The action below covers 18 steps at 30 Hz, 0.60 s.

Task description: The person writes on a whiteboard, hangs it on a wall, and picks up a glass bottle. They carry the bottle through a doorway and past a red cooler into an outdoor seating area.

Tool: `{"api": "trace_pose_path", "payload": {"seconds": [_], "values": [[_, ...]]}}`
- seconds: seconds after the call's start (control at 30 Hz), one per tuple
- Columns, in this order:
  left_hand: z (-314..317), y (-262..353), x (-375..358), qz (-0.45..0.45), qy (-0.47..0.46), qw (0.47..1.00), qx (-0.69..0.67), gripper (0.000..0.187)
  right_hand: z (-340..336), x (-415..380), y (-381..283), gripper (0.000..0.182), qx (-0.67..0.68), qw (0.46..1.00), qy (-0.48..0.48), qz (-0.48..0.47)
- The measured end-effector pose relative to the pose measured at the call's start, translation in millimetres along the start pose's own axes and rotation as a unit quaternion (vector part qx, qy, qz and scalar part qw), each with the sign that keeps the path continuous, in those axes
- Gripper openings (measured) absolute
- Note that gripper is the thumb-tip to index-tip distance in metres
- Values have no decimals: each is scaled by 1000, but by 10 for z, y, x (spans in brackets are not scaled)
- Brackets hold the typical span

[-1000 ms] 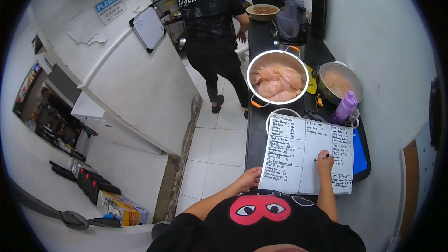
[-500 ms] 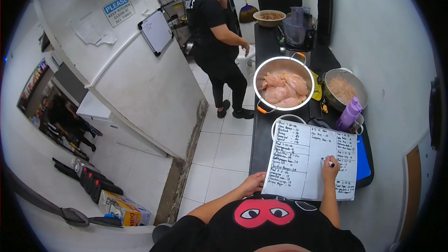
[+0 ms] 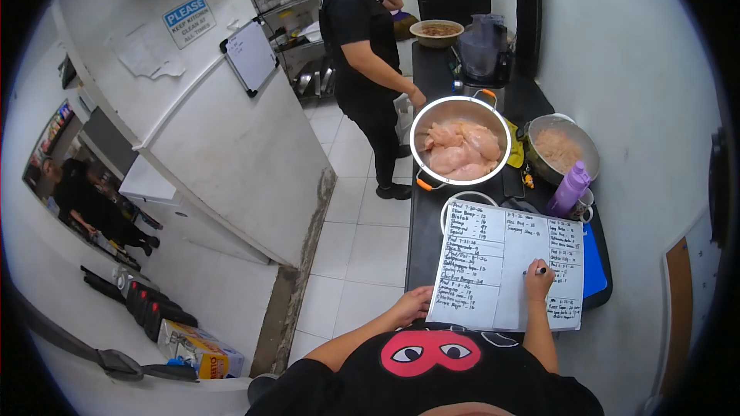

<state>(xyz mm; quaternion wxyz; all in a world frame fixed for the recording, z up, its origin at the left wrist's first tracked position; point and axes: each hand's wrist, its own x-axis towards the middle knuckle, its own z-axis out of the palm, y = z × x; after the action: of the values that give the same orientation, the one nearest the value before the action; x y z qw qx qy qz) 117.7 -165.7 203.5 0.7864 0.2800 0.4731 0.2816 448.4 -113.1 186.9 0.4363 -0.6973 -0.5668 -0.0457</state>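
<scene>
The left hand lies flat with the fingers spread loose, its forearm coming in bent from the lower left. The right hand is closed in a writing grip, its forearm reaching straight up from the body.

The sheet lies on the counter, nearest the person. The right hand rests on its right half with a pen; the left hand sits at its near left corner. Behind it stands the pot of what looks like chicken, a pan to its right, a bottle between pan and sheet. A co-worker stands left of the counter, by the pot.
</scene>
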Motion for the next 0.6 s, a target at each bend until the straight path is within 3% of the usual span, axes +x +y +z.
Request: {"api": "trace_pose_path", "payload": {"seconds": [0.1, 0.3, 0.4, 0.6], "values": [[-53, -54, 48, 1, -9, 1000, -11, 30, 13, -8, 33, 26, 6, 998, -19, 55], [-56, -45, 44, -6, -17, 1000, -11, 31, -104, 121, -48, 26, 38, 999, 18, 28], [-4, 3, -16, 1, -7, 1000, -8, 29, 114, -26, 111, 27, 94, 988, -9, 123], [-4, 10, -22, -5, -7, 1000, 5, 30, 94, 23, 101, 27, 101, 985, -27, 135]]}}
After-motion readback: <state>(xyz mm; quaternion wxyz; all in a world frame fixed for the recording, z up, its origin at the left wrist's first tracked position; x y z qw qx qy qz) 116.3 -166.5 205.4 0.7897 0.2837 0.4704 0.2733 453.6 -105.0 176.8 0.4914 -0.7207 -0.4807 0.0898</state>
